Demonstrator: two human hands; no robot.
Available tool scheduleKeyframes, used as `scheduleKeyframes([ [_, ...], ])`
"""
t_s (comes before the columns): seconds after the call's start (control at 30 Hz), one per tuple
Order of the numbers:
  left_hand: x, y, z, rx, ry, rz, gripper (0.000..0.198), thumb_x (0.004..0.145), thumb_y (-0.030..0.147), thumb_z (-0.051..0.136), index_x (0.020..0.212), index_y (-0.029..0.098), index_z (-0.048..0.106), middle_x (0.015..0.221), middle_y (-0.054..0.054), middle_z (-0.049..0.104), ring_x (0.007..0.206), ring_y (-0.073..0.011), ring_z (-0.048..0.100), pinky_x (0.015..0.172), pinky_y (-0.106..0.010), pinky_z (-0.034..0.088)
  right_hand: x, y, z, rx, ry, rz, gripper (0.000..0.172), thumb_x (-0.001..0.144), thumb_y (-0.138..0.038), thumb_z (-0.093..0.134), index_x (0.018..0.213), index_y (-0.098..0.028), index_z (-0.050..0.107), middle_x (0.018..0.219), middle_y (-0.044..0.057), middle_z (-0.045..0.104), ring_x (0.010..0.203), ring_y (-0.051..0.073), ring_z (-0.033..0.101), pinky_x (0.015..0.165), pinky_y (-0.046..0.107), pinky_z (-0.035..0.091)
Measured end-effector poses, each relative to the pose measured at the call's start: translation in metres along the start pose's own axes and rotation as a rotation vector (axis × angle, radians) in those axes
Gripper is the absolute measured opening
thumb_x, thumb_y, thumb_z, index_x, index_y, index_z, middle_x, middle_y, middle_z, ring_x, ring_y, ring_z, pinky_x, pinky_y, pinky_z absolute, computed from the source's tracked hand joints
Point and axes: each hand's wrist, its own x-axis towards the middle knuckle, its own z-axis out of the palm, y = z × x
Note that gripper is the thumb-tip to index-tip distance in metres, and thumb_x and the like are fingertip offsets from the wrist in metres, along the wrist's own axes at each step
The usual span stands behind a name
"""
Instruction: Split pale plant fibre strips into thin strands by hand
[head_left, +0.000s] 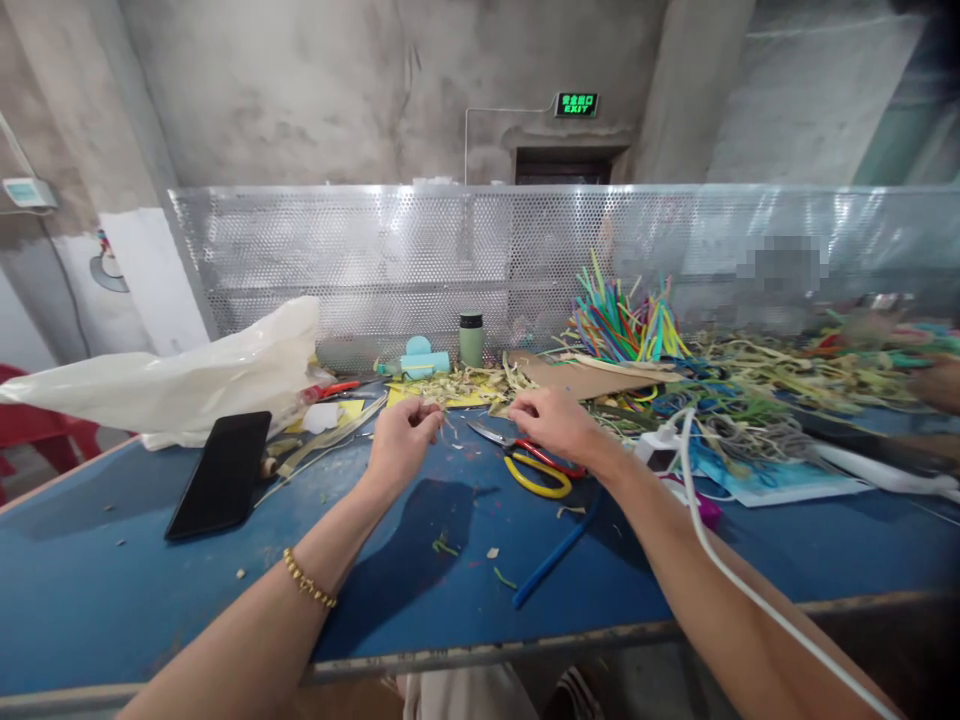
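Note:
My left hand [406, 436] is closed in a pinch above the blue table [420, 580], near a pile of pale dried strips [450, 386]; what its fingertips hold is too small to name. To its right, my right hand [551, 428] is also closed, over scissors [541, 476] with red and yellow handles; whatever is in its fingers is hidden. The scissor blades point left, between the two hands. A blue stick [551, 560] lies below the scissors.
A black phone [219, 478] and a white plastic bag [225, 370] are at the left. Behind stand a green bottle [472, 340] and colourful pipe cleaners [626, 320]. A white cable [720, 560] crosses my right forearm. Another person's hand [937, 385] is at the far right.

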Motion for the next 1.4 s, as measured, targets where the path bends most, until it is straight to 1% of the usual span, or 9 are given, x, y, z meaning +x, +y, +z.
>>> scheduleKeyframes([
  [0.17,0.004,0.003,-0.008,-0.119,0.040,-0.051,0.014,0.070,0.028,0.062,0.063,0.015,0.063,0.054,0.001,0.061,0.050,-0.0116,0.053,0.052,-0.023,0.035,-0.010,0.016,0.001,-0.246,-0.338,0.063,0.022,0.081,-0.034,0.060,0.088,-0.017,0.071,0.091,0.012,0.071,0.083,0.023,0.064,0.062,0.027,0.037],
  [0.27,0.008,0.005,-0.014,-0.183,0.108,-0.053,0.012,0.069,0.027,0.064,0.066,0.015,0.063,0.055,0.001,0.061,0.051,-0.0110,0.052,0.051,-0.022,0.034,-0.013,0.016,0.007,-0.321,-0.413,0.056,0.027,0.080,-0.031,0.061,0.100,-0.014,0.068,0.103,0.016,0.069,0.094,0.027,0.064,0.068,0.028,0.040],
  [0.37,0.012,0.004,-0.019,-0.224,0.160,-0.018,0.010,0.069,0.024,0.065,0.067,0.015,0.062,0.057,0.002,0.061,0.053,-0.0103,0.052,0.053,-0.022,0.035,-0.008,0.019,0.012,-0.288,-0.441,0.054,0.029,0.077,-0.029,0.061,0.101,-0.015,0.068,0.102,0.014,0.070,0.092,0.024,0.064,0.068,0.026,0.041],
  [0.5,0.020,-0.003,-0.026,-0.168,0.225,0.056,0.010,0.071,0.025,0.064,0.070,0.015,0.063,0.057,0.003,0.058,0.053,-0.0095,0.049,0.053,-0.021,0.035,-0.002,0.025,0.015,-0.166,-0.417,0.112,0.034,0.070,-0.028,0.061,0.101,-0.017,0.071,0.096,0.010,0.071,0.085,0.022,0.064,0.062,0.025,0.040],
  [0.63,0.025,-0.006,-0.034,-0.139,0.295,0.116,0.013,0.074,0.027,0.064,0.076,0.015,0.066,0.061,0.002,0.060,0.056,-0.0105,0.052,0.055,-0.021,0.037,0.002,0.029,0.019,-0.045,-0.392,0.202,0.032,0.067,-0.030,0.064,0.094,-0.016,0.074,0.080,0.008,0.071,0.069,0.020,0.063,0.054,0.025,0.038],
  [0.87,0.028,-0.004,-0.042,-0.074,0.417,0.168,0.015,0.075,0.031,0.064,0.077,0.016,0.066,0.061,0.001,0.060,0.057,-0.0113,0.051,0.056,-0.022,0.038,0.007,0.032,0.026,0.036,-0.319,0.166,0.020,0.064,-0.018,0.067,0.082,-0.017,0.075,0.073,0.004,0.070,0.068,0.017,0.061,0.053,0.022,0.038],
  [1.07,0.034,-0.007,-0.048,-0.146,0.485,0.125,0.014,0.073,0.029,0.064,0.075,0.015,0.067,0.062,0.001,0.061,0.059,-0.0114,0.054,0.058,-0.022,0.040,-0.005,0.000,0.011,0.682,-0.289,0.186,0.045,0.072,-0.029,0.069,0.114,-0.018,0.058,0.072,-0.001,0.061,0.054,0.010,0.053,0.048,0.021,0.042],
  [1.2,0.035,-0.006,-0.049,-0.226,0.527,0.060,0.015,0.072,0.027,0.064,0.076,0.014,0.067,0.061,0.000,0.061,0.056,-0.0104,0.053,0.055,-0.021,0.039,-0.012,-0.024,0.008,0.668,-0.329,0.077,0.052,0.075,-0.047,0.070,0.113,-0.015,0.056,0.073,-0.001,0.058,0.055,0.009,0.051,0.048,0.020,0.038],
  [1.4,0.026,-0.001,-0.037,-0.218,0.427,0.052,0.016,0.073,0.029,0.065,0.078,0.014,0.065,0.064,0.000,0.062,0.058,-0.0111,0.055,0.055,-0.022,0.040,-0.013,-0.045,0.024,0.628,-0.209,0.067,0.050,0.074,-0.054,0.068,0.105,-0.015,0.060,0.062,-0.004,0.052,0.054,0.011,0.046,0.052,0.023,0.035],
])
